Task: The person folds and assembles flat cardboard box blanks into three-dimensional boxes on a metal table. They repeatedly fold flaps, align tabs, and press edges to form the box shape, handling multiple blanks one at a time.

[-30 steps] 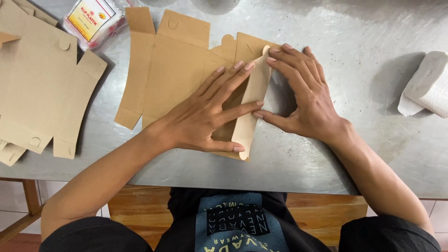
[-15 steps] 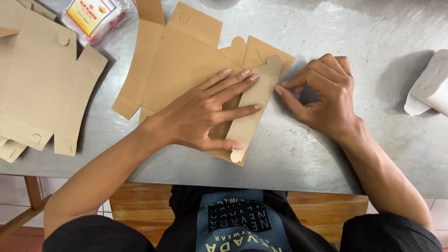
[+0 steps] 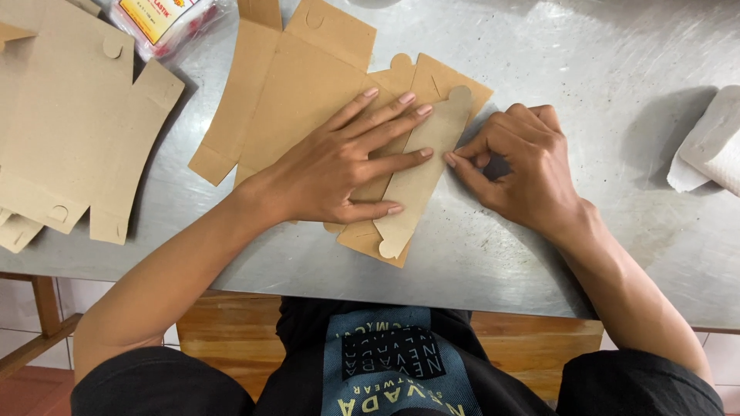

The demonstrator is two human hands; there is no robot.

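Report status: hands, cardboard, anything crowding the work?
Left hand flat on the cardboard box blank, pinning its folded flap. Right hand curled, fingertips at the flap's edge. Stack of blanks lies off to the left, apart.

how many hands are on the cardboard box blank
2. The left hand lies flat on the cardboard box blank; the right hand pinches its folded flap at the edge.

One sealed package and several flat box blanks on the steel table.
Clear plastic packet, yellow-and-red label, lies well beyond the left hand. Brown cardboard box blank lies under that hand; spare blanks lie further left.
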